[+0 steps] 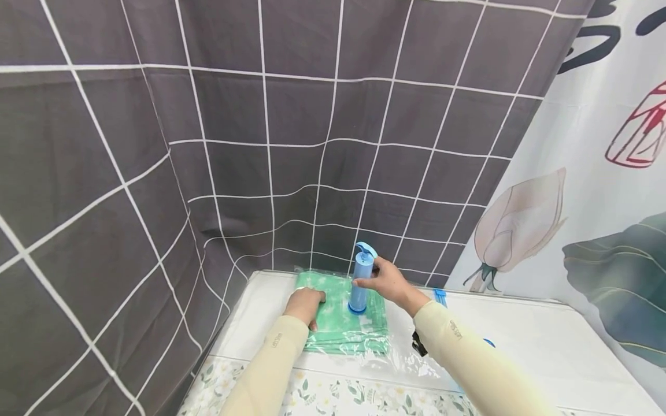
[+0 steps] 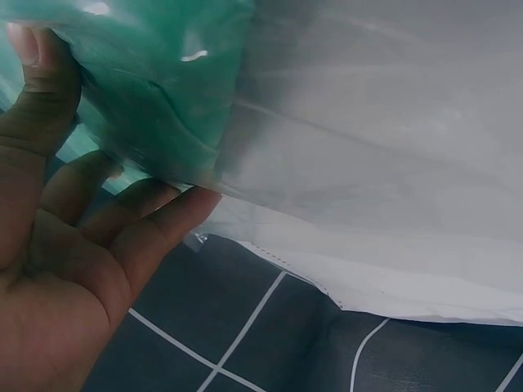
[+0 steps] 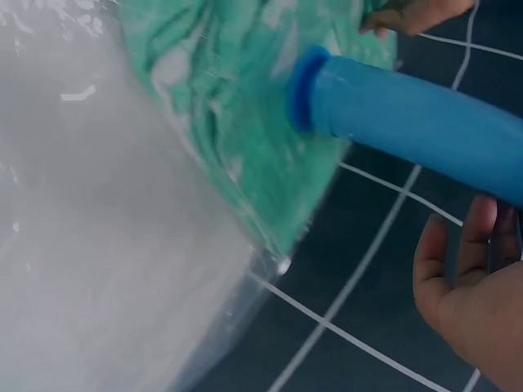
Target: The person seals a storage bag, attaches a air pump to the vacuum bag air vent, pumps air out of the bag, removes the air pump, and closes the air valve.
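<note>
left hand [image 1: 306, 304]: lies flat on the left part of the bag [image 1: 340, 315], fingers straight, pressing down; left wrist view shows fingertips [image 2: 176, 208] touching the plastic edge, thumb along the green side; nothing gripped
right hand [image 1: 387, 281]: fingers curled round the pump [image 1: 361, 278] at mid height, thumb side toward the camera; right wrist view shows palm and fingers [image 3: 470, 269] at the tube
pump: blue cylinder, upright, handle on top; base sits on the bag's centre, touching it; in the right wrist view its darker blue collar [image 3: 304, 87] meets the plastic
bag: clear plastic, flat, green cloth [image 1: 333, 329] folded inside; lies at the far left of the table [image 1: 546, 341], near the grey curtain [image 1: 208, 144]
table: white cover; floral strip along the near edge
clip [image 1: 440, 296]: small blue piece on the table, just right of the right wrist; apart from the bag's cloth
backdrop: grey grid curtain behind and left; white flower-print curtain [image 1: 588, 202] on the right
sleeves: both arms in cream sleeves
</note>
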`<state>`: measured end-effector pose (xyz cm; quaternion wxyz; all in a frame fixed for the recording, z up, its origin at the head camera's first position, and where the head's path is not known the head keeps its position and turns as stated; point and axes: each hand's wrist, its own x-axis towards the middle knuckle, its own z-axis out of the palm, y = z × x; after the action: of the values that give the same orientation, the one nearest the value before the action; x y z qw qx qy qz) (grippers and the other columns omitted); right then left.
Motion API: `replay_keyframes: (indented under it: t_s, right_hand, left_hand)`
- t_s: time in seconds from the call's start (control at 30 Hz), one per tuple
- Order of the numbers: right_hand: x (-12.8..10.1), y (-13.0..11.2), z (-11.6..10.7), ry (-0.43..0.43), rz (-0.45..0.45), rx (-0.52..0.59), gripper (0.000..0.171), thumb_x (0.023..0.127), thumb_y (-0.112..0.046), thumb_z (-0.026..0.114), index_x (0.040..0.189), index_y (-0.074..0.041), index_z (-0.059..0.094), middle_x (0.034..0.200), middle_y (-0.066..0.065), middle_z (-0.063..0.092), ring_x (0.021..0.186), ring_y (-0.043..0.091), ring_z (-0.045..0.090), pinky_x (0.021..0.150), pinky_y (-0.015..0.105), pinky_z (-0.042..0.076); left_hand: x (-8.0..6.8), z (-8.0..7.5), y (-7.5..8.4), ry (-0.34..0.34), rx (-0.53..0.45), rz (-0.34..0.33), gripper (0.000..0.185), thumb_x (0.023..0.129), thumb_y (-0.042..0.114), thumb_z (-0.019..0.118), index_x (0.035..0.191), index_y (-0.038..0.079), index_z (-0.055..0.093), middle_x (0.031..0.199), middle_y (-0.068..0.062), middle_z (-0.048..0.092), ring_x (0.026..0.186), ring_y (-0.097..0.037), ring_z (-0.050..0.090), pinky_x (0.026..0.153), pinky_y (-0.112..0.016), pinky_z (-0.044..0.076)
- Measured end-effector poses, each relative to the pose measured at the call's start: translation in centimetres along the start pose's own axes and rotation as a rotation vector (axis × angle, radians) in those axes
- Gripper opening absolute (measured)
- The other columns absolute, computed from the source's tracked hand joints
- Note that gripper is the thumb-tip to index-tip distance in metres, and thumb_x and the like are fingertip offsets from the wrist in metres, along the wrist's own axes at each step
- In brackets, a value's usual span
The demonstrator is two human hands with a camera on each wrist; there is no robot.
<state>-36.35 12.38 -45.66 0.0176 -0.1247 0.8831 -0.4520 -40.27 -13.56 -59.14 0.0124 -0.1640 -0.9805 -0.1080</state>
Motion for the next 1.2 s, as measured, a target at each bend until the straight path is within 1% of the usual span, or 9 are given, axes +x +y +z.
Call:
replay_keyframes:
  t_s: [0.1,0.27,0.37,0.47,0.57,0.8,0.9,1.0,1.2]
  right_hand:
    - [0.3,0.5,0.5,0.003,0.013,0.028,0.065,0.097,-0.028,0.094,0.144,0.003,0.061,0.119,0.018,0.075,0.102,0.025,0.070,0.086,0.037,0.062]
    - [0.5,0.9,-0.1,-0.082,0.000,0.133,0.089,0.098,-0.019,0.090,0.170,-0.001,0.040,0.159,0.028,0.062,0.143,0.043,0.066,0.120,0.060,0.059]
    - [0.6,1.0,-0.9,-0.179,-0.038,0.167,0.085,0.095,-0.006,0.086,0.169,-0.001,0.045,0.170,0.028,0.055,0.155,0.049,0.057,0.129,0.069,0.050]
    - [0.7,1.1,-1.4,-0.244,-0.054,0.140,0.073,0.091,0.000,0.084,0.159,0.002,0.057,0.166,0.027,0.061,0.154,0.049,0.059,0.129,0.068,0.051]
    - [0.6,1.3,-1.5,-0.235,-0.032,0.102,0.069,0.091,-0.001,0.085,0.155,0.005,0.060,0.157,0.028,0.067,0.150,0.047,0.063,0.128,0.065,0.053]
    - [0.5,1.6,-0.2,-0.104,-0.003,0.090,0.072,0.091,-0.011,0.094,0.153,0.004,0.060,0.142,0.025,0.074,0.128,0.035,0.074,0.114,0.054,0.064]
    - [0.6,1.6,0.2,-0.071,0.004,0.118,0.070,0.092,-0.013,0.094,0.151,0.004,0.061,0.138,0.025,0.075,0.122,0.033,0.076,0.108,0.050,0.066]
    - [0.6,1.6,0.1,-0.080,-0.003,0.149,0.076,0.093,-0.011,0.093,0.157,0.003,0.056,0.147,0.027,0.071,0.132,0.039,0.073,0.114,0.055,0.063]
    - [0.7,0.9,-1.4,-0.252,-0.071,0.183,0.082,0.091,0.000,0.083,0.166,-0.002,0.049,0.172,0.029,0.052,0.157,0.050,0.052,0.128,0.069,0.049]
  left_hand:
    - [0.1,0.1,-0.3,0.008,-0.006,0.002,0.092,0.049,0.031,0.099,0.139,0.022,0.081,0.137,-0.011,0.084,0.128,-0.038,0.079,0.120,-0.052,0.063]
    - [0.5,0.9,-0.8,0.012,0.021,0.042,0.092,0.049,0.038,0.096,0.138,0.021,0.081,0.136,-0.009,0.084,0.129,-0.036,0.079,0.118,-0.052,0.064]
    - [0.6,1.2,-0.9,0.009,0.035,0.039,0.091,0.051,0.038,0.096,0.139,0.022,0.080,0.137,-0.010,0.084,0.128,-0.036,0.080,0.117,-0.051,0.064]
    - [0.6,1.1,-0.9,0.008,0.030,0.023,0.091,0.051,0.034,0.098,0.140,0.020,0.080,0.137,-0.012,0.083,0.126,-0.037,0.080,0.116,-0.052,0.065]
    - [-0.1,0.1,-0.3,0.013,-0.006,0.012,0.090,0.050,0.029,0.099,0.138,0.019,0.080,0.137,-0.014,0.083,0.126,-0.040,0.079,0.117,-0.054,0.064]
    - [-3.2,-5.7,3.4,-0.052,-0.056,-0.039,0.084,0.054,0.020,0.098,0.135,0.011,0.081,0.138,-0.019,0.082,0.131,-0.043,0.077,0.123,-0.055,0.060]
    - [-2.2,-3.8,2.2,-0.022,-0.040,-0.013,0.083,0.056,0.024,0.097,0.137,0.015,0.081,0.137,-0.017,0.083,0.129,-0.040,0.078,0.121,-0.054,0.061]
    - [-0.8,-1.3,0.7,0.014,-0.011,0.029,0.084,0.054,0.030,0.097,0.136,0.021,0.081,0.133,-0.013,0.084,0.124,-0.038,0.080,0.117,-0.053,0.064]
    - [0.2,0.3,-0.3,0.010,0.017,0.036,0.082,0.057,0.030,0.098,0.137,0.023,0.081,0.134,-0.011,0.085,0.120,-0.034,0.082,0.117,-0.050,0.064]
